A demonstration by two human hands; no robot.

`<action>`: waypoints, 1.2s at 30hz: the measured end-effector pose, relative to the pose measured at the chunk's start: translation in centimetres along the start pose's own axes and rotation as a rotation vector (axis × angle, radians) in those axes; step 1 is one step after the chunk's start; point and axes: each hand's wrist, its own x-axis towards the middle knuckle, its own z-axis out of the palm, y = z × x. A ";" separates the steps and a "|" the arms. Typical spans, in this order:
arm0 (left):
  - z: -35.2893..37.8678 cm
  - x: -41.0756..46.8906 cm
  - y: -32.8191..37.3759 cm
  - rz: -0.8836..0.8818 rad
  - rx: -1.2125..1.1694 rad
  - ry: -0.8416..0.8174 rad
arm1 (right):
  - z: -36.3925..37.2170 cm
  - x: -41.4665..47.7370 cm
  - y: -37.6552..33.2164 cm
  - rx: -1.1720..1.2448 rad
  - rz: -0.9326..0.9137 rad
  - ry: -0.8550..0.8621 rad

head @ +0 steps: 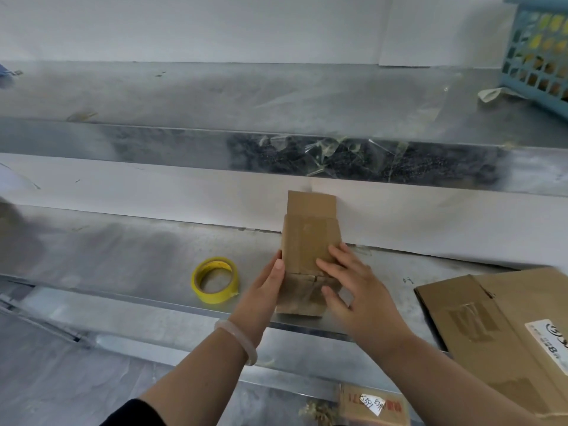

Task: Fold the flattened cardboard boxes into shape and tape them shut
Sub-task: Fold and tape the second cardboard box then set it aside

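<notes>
A small brown cardboard box point(307, 241) lies on the steel table point(123, 259), its far flap sticking up and its near flaps folded over and creased. My left hand point(264, 287) holds its left side, thumb along the edge. My right hand point(353, 284) lies on top of it with fingers spread and straight, pressing the near flaps down. A roll of yellow tape point(215, 279) lies flat on the table just left of my left hand.
A larger flattened cardboard box point(504, 330) with a white label lies at the right, over the table's front edge. A blue plastic basket point(541, 53) stands on the upper shelf at far right. Another labelled box point(373, 404) sits below the table edge.
</notes>
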 end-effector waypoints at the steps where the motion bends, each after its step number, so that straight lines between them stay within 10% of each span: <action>1: -0.1 0.1 0.3 0.000 0.007 0.001 | 0.1 0.1 0.0 -0.032 -0.016 -0.022; 11: -5.0 1.6 -0.6 0.018 0.217 0.201 | 1.2 0.3 -0.8 -0.421 -0.136 -0.062; 16: -13.3 2.2 -5.5 0.137 1.205 0.395 | 1.0 0.5 -1.6 -0.431 -0.134 -0.056; 20: -15.9 2.5 -6.4 0.208 1.474 0.275 | 1.1 0.6 -2.1 -0.447 -0.118 -0.052; 36: -8.5 -2.6 5.6 0.929 1.175 0.282 | 0.2 5.1 -9.3 -0.052 -0.142 -0.001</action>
